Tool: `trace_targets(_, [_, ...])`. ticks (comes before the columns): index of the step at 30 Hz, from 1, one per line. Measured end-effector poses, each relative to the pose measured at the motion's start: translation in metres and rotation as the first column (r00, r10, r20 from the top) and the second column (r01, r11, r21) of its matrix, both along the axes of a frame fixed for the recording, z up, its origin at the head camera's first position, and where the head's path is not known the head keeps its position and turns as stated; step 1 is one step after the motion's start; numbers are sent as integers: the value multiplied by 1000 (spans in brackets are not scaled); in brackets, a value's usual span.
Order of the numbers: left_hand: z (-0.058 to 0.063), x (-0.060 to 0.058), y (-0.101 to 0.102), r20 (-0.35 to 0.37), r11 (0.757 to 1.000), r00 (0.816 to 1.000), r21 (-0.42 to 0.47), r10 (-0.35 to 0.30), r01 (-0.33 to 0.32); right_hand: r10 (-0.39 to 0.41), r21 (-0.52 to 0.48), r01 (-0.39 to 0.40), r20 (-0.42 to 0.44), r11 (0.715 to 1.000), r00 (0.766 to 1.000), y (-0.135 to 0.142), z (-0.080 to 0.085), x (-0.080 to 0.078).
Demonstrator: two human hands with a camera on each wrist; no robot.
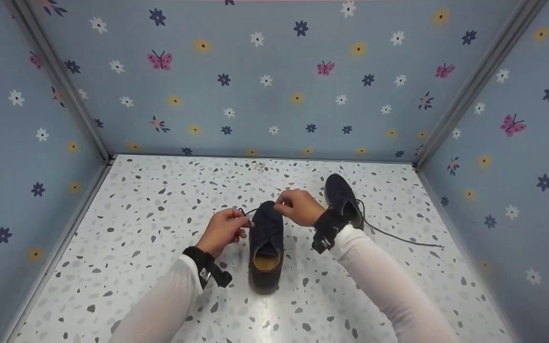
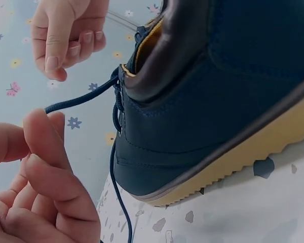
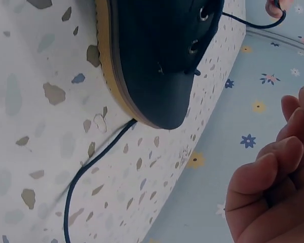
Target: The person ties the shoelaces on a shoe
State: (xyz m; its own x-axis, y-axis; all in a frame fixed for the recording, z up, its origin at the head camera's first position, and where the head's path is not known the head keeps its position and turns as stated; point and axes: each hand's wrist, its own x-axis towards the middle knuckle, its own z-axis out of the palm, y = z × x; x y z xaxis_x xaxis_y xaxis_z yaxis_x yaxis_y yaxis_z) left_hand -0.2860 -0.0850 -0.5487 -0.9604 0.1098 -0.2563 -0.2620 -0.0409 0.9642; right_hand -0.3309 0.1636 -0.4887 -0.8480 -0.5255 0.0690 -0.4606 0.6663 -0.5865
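A dark navy lace-up shoe [image 1: 266,226] stands on the speckled surface between the two hands, its toe pointing away from me. At its left side my left hand [image 1: 223,229] pinches a dark shoelace [image 2: 86,99] between thumb and fingers; the lace runs from the upper eyelets to the fingertips. Over the right side of the toe hovers my right hand [image 1: 300,207], its fingers loosely bent, and no lace shows in them. In the right wrist view, another length of lace [image 3: 93,158] trails from under the toe across the surface.
A second navy shoe [image 1: 336,189] stands farther right, partly behind my right wrist. Its loose lace [image 1: 398,237] stretches rightward over the speckled surface [image 1: 160,190]. Blue panels [image 1: 265,62] printed with flowers and butterflies enclose the back and both sides.
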Motion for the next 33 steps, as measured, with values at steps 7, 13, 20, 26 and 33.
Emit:
trace_targets(7, [1, 1, -1, -15, 997, 997, -15, 79, -79, 61, -6, -61, 6, 998, 998, -18, -12, 12])
trace_targets(13, [-1, 1, -2, -20, 995, 995, 21, 100, -100, 68, -24, -68, 12, 997, 998, -38, -19, 19])
trace_targets(20, [-5, 0, -3, -3, 994, 995, 42, 96, -96, 8, -63, -5, 42, 998, 999, -56, -25, 25])
trace_targets(26, [-6, -1, -3, 2, 993, 994, 48, 105, -105, -7, -90, 9, 24, 996, 1000, -58, -29, 26])
trace_targets(33, [-3, 0, -16, -1, 994, 994, 16, 105, -105, -12, -95, 14, 14, 995, 1000, -49, -26, 27])
